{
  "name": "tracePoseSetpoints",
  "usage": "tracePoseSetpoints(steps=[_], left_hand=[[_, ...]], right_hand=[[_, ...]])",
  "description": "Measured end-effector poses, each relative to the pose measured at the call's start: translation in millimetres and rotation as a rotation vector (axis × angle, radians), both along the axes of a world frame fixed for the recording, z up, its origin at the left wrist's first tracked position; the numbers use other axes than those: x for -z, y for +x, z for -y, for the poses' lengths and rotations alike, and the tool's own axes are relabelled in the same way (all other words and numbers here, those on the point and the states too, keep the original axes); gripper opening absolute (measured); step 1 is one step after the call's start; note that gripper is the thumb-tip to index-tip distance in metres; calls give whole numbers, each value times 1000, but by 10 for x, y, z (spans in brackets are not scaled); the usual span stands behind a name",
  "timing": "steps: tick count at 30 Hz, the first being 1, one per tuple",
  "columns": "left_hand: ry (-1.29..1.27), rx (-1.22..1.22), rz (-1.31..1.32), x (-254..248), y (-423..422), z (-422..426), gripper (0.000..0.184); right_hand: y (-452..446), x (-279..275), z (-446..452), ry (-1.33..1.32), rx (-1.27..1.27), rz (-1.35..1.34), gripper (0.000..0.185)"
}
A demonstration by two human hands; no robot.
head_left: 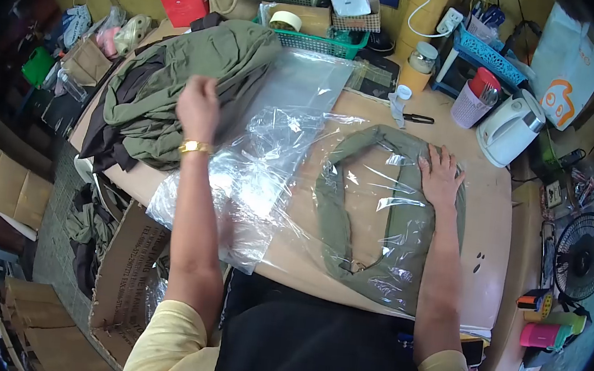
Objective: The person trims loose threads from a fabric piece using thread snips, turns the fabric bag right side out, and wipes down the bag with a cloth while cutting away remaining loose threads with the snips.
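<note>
My 2 short sleeves (166, 332), pale yellow; a plain black cloth panel (316, 350) across my front; 1 gold-coloured band (194, 146) encircling my left wrist (199, 136).

There are two hands (198, 110) (442, 178), one bagged garment (408, 233), two garment piles (171, 74) (90, 229), one kettle (509, 128), one fan (583, 255) and one red box (183, 3).

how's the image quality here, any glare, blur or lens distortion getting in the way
Head view: harsh white glare on the loose clear plastic bags, smaller streaks over the bagged olive garment; head view: the left hand looks slightly soft, the right hand clearer; head view: fisheye distortion, with the image fading to black at the corners.
</note>
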State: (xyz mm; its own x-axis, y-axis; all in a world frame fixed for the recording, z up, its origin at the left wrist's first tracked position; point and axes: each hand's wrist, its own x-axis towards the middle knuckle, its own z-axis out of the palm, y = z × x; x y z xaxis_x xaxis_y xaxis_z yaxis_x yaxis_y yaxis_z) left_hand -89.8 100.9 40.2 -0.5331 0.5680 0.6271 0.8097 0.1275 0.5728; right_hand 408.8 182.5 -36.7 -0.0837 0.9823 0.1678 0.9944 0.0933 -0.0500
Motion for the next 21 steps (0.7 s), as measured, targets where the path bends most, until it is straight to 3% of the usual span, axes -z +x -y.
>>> tracePoseSetpoints(steps=[3,4,5,7,8,9,11,15,16,18,19,21], left_hand=[[-69,189,22,-377,386,348,52],[-162,254,-74,-259,554,372,73],[-286,243,-336,-113,739,506,88],[-535,212,-260,119,949,676,93],[-642,262,-53,285,814,669,79],[-647,268,-47,412,638,675,79],[-599,287,114,570,370,694,60],[-617,213,14,416,409,753,41],[-438,156,-54,401,491,794,37],[-111,93,-252,210,709,870,25],[-103,109,-257,64,889,936,25],[-101,546,-164,-135,1266,1119,26]], right_hand=[[-28,9,16,-7,25,16,60],[-19,15,7,3,20,2,60],[-7,15,-14,17,13,-11,60],[39,41,-21,3,20,-21,59],[60,43,-33,-1,18,-26,59],[73,41,-47,-1,13,-32,59],[76,60,-41,-3,9,-39,59],[129,57,-128,-45,0,-107,62],[156,33,-182,-40,5,-106,62],[239,-23,-264,-138,11,-359,59],[251,-126,-168,-128,26,-364,59],[91,-550,234,92,-145,-260,52]])
